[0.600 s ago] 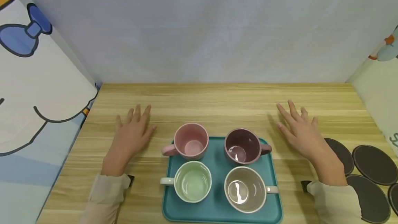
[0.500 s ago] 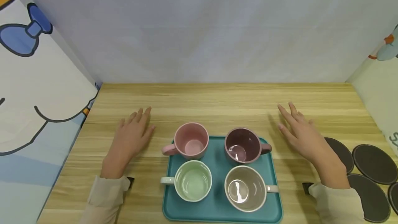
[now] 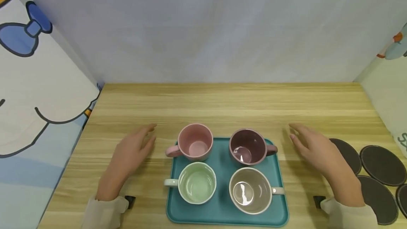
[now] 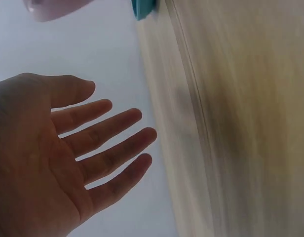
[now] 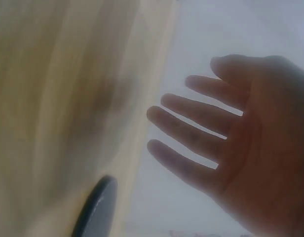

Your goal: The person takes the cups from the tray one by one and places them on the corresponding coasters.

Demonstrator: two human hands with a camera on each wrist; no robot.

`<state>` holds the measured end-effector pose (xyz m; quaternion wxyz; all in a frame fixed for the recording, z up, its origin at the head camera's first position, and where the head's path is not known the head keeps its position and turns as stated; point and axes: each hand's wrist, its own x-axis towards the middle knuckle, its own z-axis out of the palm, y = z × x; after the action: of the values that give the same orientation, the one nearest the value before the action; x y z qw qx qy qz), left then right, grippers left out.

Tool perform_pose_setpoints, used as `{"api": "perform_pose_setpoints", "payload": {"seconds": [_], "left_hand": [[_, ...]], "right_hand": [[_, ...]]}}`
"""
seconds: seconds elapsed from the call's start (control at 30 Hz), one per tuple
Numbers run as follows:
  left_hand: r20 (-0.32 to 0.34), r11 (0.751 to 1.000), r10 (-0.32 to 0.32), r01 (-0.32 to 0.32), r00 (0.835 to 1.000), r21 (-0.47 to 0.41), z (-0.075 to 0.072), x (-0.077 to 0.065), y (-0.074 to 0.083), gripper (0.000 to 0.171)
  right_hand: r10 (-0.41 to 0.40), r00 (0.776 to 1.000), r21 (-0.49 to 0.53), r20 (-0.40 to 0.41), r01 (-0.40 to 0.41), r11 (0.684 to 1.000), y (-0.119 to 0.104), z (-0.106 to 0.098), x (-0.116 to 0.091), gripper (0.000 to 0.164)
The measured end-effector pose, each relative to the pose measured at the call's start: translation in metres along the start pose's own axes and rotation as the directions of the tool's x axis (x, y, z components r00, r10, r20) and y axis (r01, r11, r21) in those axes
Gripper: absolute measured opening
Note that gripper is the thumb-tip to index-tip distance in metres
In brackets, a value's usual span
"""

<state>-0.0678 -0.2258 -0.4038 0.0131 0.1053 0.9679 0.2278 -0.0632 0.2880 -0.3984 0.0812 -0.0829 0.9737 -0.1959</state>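
Two rows of cups stand on a teal tray (image 3: 222, 218): a pink cup (image 3: 195, 142) and a dark mauve cup (image 3: 248, 147) behind, a pale green cup (image 3: 197, 183) and a beige cup (image 3: 250, 191) in front. Handles on the left pair point left, those on the right pair point right. My left hand (image 3: 128, 153) is left of the tray, nearest the pink cup, touching nothing. To the tray's right, my right hand (image 3: 321, 151) is nearest the mauve cup and holds nothing. Both wrist views show spread, nearly straight fingers, on the left hand (image 4: 88, 143) and the right hand (image 5: 231, 133).
Several round black coasters (image 3: 383, 165) lie on the wooden table (image 3: 222, 101) at the right, beside my right forearm. A pale curtain (image 3: 216, 27) closes off the back. Cartoon-printed cloth (image 3: 41, 80) hangs at the left side, another printed sheet at the right.
Both hands have drawn back toward the front of the table and turned, so their fingers now appear bunched from above. Cups and tray stay in place.
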Motion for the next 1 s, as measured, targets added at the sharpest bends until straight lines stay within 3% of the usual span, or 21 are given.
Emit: {"api": "perform_pose_setpoints", "payload": {"seconds": [0.27, 0.57, 0.8, 1.0], "left_hand": [[0.135, 0.97, -0.017, 0.049, 0.991, -0.238, 0.009, -0.019, 0.013, 0.034], [0.24, 0.926, -0.058, 0.142, 0.969, -0.35, 0.023, -0.031, 0.029, 0.033], [0.194, 0.921, -0.131, 0.192, 0.972, -0.339, 0.031, -0.038, 0.038, 0.042], [0.187, 0.899, -0.218, 0.272, 0.958, -0.343, 0.035, -0.038, 0.048, 0.045]], "right_hand": [[0.006, 1.0, 0.073, 0.03, -0.008, 0.997, -0.005, 0.006, -0.013, 0.035], [0.0, 0.998, 0.093, 0.064, -0.006, 0.996, -0.011, 0.016, -0.024, 0.035], [-0.004, 0.999, 0.103, 0.044, 0.0, 0.995, -0.008, 0.013, -0.026, 0.033], [0.019, 1.0, 0.087, 0.025, -0.021, 0.996, 0.004, 0.007, -0.029, 0.036]]}}
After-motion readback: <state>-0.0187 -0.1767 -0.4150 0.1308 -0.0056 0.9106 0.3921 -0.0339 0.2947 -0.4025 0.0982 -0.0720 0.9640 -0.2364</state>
